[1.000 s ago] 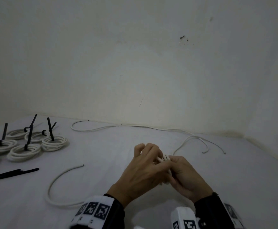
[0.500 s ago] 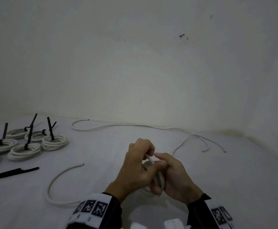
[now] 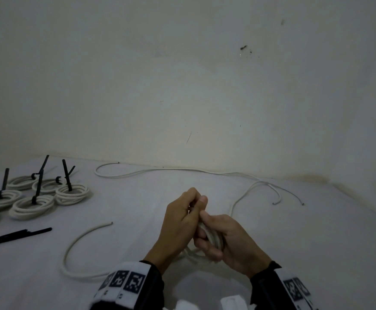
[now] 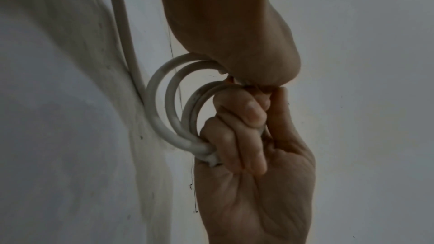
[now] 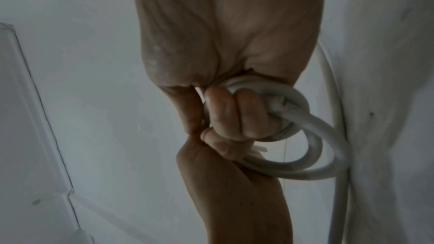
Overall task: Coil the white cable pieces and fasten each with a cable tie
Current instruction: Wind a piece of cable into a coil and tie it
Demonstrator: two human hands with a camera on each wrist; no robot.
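Observation:
A white cable, partly wound into a small coil [image 3: 212, 239], sits between both hands above the white surface. My right hand [image 3: 229, 240] curls its fingers [image 4: 244, 123] through the coil's loops [image 4: 164, 107] and grips them. My left hand [image 3: 182, 220] is pressed against the right one, with its fingers curled over the coil's top [image 5: 265, 88]. The unwound tail [image 3: 70, 249] curves away to the left on the surface and ends at a cut tip [image 3: 111, 223]. The tail [image 5: 333, 99] also shows in the right wrist view.
Several finished coils [image 3: 71, 193] with upright black ties [image 3: 67, 175] lie at the far left. A bundle of loose black cable ties [image 3: 14, 237] lies in front of them. More loose white cable [image 3: 160, 170] runs along the wall [image 3: 182, 86], ending in thin strands [image 3: 274, 191].
Both hands have turned around the coil. The right hand has dropped lower and nearer, while the left hand's fingers now stand above it. The tail on the surface has barely moved.

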